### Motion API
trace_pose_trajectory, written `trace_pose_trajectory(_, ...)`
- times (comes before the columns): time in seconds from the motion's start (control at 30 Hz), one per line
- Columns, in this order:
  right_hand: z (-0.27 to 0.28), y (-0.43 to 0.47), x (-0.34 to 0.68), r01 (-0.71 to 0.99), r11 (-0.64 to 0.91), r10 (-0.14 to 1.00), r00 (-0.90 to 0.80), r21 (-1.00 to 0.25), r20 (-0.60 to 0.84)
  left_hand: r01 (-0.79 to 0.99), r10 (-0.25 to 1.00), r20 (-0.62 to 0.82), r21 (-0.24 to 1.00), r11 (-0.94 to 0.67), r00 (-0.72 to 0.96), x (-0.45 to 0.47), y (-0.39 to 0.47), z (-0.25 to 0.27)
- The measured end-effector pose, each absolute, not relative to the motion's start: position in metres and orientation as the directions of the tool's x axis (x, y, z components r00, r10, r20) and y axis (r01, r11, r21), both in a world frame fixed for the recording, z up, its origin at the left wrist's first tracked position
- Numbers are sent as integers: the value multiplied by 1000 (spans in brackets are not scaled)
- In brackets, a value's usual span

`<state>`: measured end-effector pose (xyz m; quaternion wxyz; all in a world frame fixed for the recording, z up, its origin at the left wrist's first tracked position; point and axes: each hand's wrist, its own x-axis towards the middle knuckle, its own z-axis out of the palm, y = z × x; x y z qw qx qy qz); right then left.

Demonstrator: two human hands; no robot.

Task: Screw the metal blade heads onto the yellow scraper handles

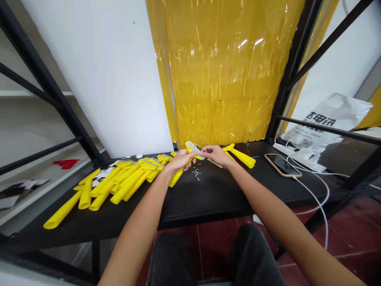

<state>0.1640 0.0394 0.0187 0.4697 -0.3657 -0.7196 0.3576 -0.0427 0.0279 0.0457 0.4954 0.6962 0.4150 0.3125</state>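
Observation:
My left hand is closed round a yellow scraper, its tube-like handle slanting down toward me. A flat grey plate lies along the scraper's head. My right hand pinches at the plate's right end. Something thin shows at those fingers, too small to name. Just below the hands several tiny metal screws are scattered on the black table. Behind my right hand lies another yellow scraper, partly covered by the hand.
Several yellow scrapers are heaped on the left of the table. A phone with a white cable lies at the right. Beyond it stands a white plastic bag. Black metal posts frame the table, and a yellow plastic curtain hangs behind.

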Motion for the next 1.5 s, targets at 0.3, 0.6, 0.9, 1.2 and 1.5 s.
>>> trace_pose_trajectory(0.3, 17, 39, 163, 214, 424, 891, -273, -880, 362, 291, 916, 33, 943, -161, 400, -40, 27, 42)
trace_pose_trajectory(0.6, 22, 22, 156, 654, 581, 751, -199, -486, 630, 143, 901, -27, 989, -39, 432, -38, 25, 45)
trace_pose_trajectory(0.9, 23, 22, 153, 644, 661, 673, -280, -385, 685, 55, 877, 43, 995, -79, 478, -38, 27, 45)
trace_pose_trajectory(1.2, 21, 25, 151, 457, 687, 698, -200, -565, 688, 115, 893, 83, 982, -148, 442, -39, 28, 47)
trace_pose_trajectory(1.5, 19, 34, 150, 254, 543, 840, -147, -800, 523, 261, 921, 59, 950, -170, 384, -40, 23, 49)
